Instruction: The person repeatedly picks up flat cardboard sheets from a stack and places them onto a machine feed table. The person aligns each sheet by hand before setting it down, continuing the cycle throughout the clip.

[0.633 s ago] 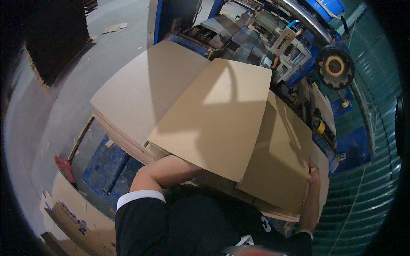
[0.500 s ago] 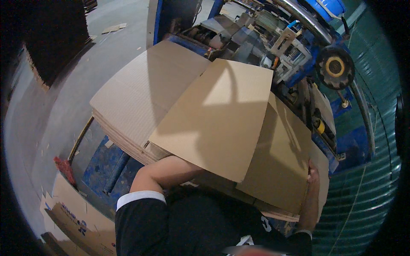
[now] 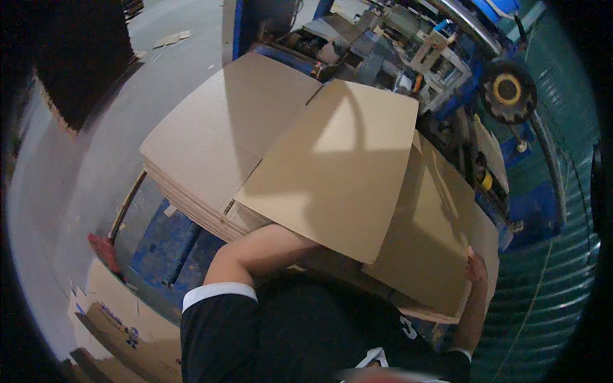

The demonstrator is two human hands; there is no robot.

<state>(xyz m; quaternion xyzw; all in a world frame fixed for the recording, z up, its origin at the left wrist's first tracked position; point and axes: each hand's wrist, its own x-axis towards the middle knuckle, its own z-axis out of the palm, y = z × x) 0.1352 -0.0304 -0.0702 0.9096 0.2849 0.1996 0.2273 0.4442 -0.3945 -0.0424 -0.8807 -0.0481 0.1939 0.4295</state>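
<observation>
A brown cardboard blank (image 3: 332, 172) lies folded on a stack of corrugated sheets (image 3: 249, 108), with one wide panel raised above the layer under it. My left forearm (image 3: 271, 249) reaches beneath the near edge of that panel. The cardboard hides my left hand, so its fingers do not show. At the right, my right hand (image 3: 474, 268) grips the outer edge of the lower cardboard panel (image 3: 428, 236), thumb side up. Dark slots separate the raised panel from the pale sheet on the left.
Beyond the stack stands a blue-framed machine (image 3: 440, 70) with metal rollers and a black wheel (image 3: 507, 89). Printed cardboard (image 3: 131, 325) lies at the lower left beside a blue metal base (image 3: 163, 242). A dark tall stack (image 3: 80, 57) rises at the far left; green corrugated sheeting (image 3: 543, 293) runs along the right.
The whole view has shifted slightly, with everything sitting a little further right and higher. More of the dark slot left of the raised panel shows. Both arms keep their places at the cardboard.
</observation>
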